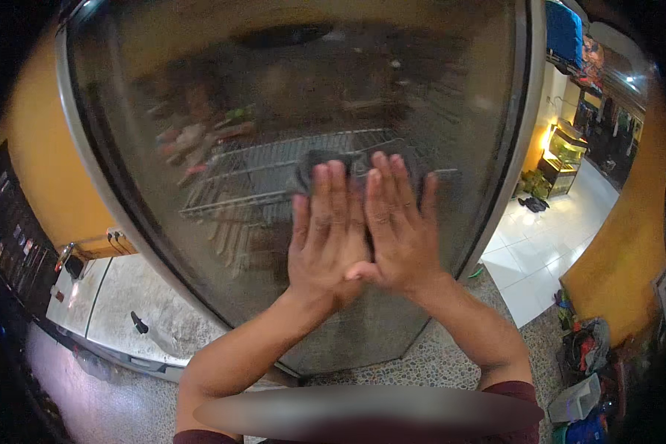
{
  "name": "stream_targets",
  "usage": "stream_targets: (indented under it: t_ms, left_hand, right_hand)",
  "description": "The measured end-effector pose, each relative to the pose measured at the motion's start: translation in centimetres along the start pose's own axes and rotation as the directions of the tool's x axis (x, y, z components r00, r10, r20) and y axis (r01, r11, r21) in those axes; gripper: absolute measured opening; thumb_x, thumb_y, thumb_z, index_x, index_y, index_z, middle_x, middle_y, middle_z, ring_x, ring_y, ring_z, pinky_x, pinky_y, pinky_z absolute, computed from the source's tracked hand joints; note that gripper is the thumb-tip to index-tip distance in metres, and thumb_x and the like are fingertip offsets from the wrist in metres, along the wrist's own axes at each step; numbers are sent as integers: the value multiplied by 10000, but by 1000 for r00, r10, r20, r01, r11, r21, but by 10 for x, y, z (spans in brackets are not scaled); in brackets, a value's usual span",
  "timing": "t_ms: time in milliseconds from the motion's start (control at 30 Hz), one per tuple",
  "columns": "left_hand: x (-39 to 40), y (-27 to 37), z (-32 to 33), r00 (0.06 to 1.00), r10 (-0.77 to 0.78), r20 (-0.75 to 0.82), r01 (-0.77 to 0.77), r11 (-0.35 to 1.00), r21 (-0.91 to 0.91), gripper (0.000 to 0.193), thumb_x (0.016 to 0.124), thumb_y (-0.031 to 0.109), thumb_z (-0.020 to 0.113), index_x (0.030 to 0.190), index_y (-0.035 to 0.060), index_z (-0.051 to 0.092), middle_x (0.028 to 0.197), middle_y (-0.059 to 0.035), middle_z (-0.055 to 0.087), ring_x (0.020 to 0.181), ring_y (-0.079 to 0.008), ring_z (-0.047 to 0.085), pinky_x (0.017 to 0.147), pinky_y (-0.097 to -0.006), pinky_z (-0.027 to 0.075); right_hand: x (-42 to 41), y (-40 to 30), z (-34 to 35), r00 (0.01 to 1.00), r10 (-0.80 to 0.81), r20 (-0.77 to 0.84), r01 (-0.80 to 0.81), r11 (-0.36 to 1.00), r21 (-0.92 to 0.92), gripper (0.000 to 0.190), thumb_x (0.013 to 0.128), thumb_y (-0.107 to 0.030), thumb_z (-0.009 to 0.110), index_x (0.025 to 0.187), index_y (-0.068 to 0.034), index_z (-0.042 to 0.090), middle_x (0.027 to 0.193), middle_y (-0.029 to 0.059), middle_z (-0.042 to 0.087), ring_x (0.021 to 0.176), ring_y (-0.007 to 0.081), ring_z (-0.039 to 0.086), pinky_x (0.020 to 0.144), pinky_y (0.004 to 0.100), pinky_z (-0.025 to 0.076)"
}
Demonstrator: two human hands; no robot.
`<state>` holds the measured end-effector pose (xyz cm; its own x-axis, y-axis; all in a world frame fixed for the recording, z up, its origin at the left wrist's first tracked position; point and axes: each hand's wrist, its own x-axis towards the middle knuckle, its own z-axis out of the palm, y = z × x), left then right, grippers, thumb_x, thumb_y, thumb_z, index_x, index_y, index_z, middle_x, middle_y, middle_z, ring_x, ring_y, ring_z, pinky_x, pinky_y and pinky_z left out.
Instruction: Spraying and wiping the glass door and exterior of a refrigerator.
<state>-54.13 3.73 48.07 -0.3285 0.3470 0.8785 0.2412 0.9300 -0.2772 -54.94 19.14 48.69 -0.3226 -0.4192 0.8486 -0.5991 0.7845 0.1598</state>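
Note:
Both my hands are raised before a large framed glass panel (244, 311), side by side near its middle. My left hand (330, 233) shows its back, with the fingers pointing up and nothing held. Close beside it, my right hand (402, 227) has its fingers up and spread, its thumb reaching over towards the left hand. Whether the palms press on the glass cannot be told. Behind or reflected in the glass, a wire rack (261, 172) shows blurred, with several unclear objects around it.
A metal-topped surface (150, 305) with a small black object lies at left. At right, beyond the glass frame (527, 139), are white floor tiles (527, 266), a lit glass tank (566, 150), an orange wall (616, 266) and a translucent plastic container (574, 399). The floor below is pebbled.

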Motion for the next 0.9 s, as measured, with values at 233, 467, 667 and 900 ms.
stream_targets:
  t_ms: [233, 467, 667, 900]
  left_hand:
    - [57, 83, 17, 959, 283, -32, -285, 955, -80, 684, 945, 319, 445, 1520, -51, 457, 1635, -218, 378, 1573, -321, 265, 1297, -489, 124]
    - [71, 109, 19, 945, 322, -59, -326, 941, -89, 697, 951, 332, 435, 1543, -36, 423, 1646, -210, 361, 1573, -334, 256, 1302, -480, 115]
    - [58, 112, 17, 944, 329, -9, -328, 938, -113, 715, 945, 333, 443, 1559, -30, 401, 1649, -200, 360, 1577, -325, 249, 1303, -482, 97]
    - [-35, 137, 59, 891, 442, 103, -408, 880, -243, 683, 946, 322, 469, 1553, 11, 433, 1651, -120, 379, 1555, -238, 287, 1303, -479, 56]
  right_hand:
    - [-56, 108, -28, 982, 71, -176, -109, 971, -211, 1141, 908, -878, 102, 1656, -17, 94, 1714, 208, 177, 1599, 354, 147, 1209, 681, -89]
    - [-67, 125, -39, 968, 62, -245, -104, 981, -163, 1108, 934, -852, 105, 1653, -10, 86, 1695, 249, 197, 1586, 396, 168, 1216, 673, -78]
    - [-79, 117, -35, 970, 138, -199, -165, 978, -127, 1118, 928, -859, 111, 1652, -8, 77, 1696, 258, 182, 1590, 400, 139, 1219, 675, -63]
    - [-179, 101, 7, 980, 158, -121, -171, 979, -110, 1074, 959, -825, 149, 1655, -14, 37, 1717, 239, 113, 1606, 378, 49, 1213, 698, -55]
